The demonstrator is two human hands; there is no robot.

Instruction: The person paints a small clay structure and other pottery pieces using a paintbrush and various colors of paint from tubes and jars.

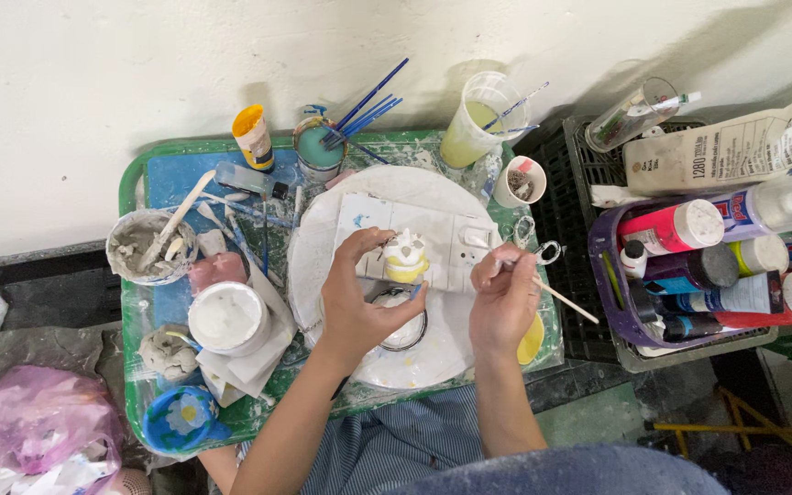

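My left hand (359,298) grips a small white and yellow clay figure (406,258) between thumb and fingers, above a round white board (323,238). My right hand (503,298) holds a thin wooden-handled brush (561,298), its tip pointing left toward the figure. A white rectangular tile (442,238) with blue spots lies on the board behind the figure. A small round dish (402,332) sits under my left hand.
A green tray (135,179) carries a cup of grey paste (144,246), a white jar (227,318), a teal cup of blue brushes (320,147), a yellow paint bottle (252,136) and a yellowish water cup (478,119). A purple basket (602,275) of paint bottles stands right.
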